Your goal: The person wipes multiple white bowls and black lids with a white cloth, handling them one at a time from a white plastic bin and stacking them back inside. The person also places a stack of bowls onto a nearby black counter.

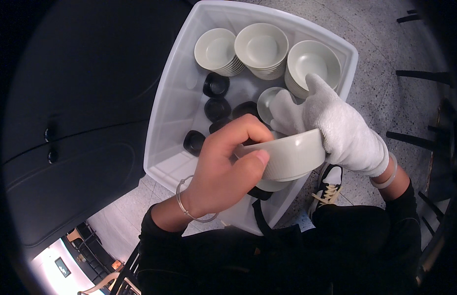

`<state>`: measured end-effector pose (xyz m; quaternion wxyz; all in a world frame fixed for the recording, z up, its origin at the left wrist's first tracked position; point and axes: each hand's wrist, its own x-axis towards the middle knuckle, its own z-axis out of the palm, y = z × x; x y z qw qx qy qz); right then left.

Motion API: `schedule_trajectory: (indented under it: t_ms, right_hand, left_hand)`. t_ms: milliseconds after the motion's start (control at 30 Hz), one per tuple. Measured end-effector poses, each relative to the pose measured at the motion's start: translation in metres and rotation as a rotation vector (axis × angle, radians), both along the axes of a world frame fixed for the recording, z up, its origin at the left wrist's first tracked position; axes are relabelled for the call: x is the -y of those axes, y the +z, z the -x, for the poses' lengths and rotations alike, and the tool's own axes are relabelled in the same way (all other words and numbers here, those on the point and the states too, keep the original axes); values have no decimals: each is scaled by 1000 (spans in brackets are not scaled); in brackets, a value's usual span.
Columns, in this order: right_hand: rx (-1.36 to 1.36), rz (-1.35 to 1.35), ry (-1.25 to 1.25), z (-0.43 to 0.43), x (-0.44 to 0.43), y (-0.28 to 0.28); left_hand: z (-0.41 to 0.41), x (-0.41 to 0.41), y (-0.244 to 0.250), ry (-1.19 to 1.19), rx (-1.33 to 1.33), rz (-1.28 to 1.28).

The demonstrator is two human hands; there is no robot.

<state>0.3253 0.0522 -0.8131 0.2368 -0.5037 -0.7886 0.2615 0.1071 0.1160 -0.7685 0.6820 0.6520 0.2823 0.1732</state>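
My left hand (232, 166) is bare and pinches the rim of a white ceramic bowl (293, 156) between thumb and fingers. The bowl is tipped on its side, with its finely ribbed outer wall towards me. My right hand (335, 121), covered by a white terry cloth mitt or glove, lies against the bowl's right end; the covering hides how its fingers are bent. Beneath both hands stands a white plastic tub (158, 110). Inside it, a smaller pale bowl (267, 105) is partly hidden by the mitt, and several small black dishes (216, 84) lie on the tub floor.
Along the tub's far side stand three stacks of white bowls: left (215, 49), middle (261, 46) and right (309, 61). A black cabinet (84, 92) borders the tub on the left. Dark chair legs (413, 140) rise at the right, over a speckled tile floor (376, 96).
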Motion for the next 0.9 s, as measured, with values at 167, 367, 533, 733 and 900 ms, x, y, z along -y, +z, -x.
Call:
schedule_trajectory:
  t_ms: [167,367,533,733,900]
  right_hand:
    - [275,-104,102,2,-7,4]
    - [-581,425,-181,-8,15,-49]
    - [-558,234,-148,-7,21,-53]
    - [73,253,-7,1,-7,5]
    - [-228,-10,-41,-4,0,-7]
  left_hand:
    - [2,-3,-1,-11,-6,40]
    - [3,-4,-3,-30,-1,110]
    - [3,-4,-6,-34,33,125]
    - [4,-2,-11,-12,40,121]
    - [2,-5,-7,-46,-27,190]
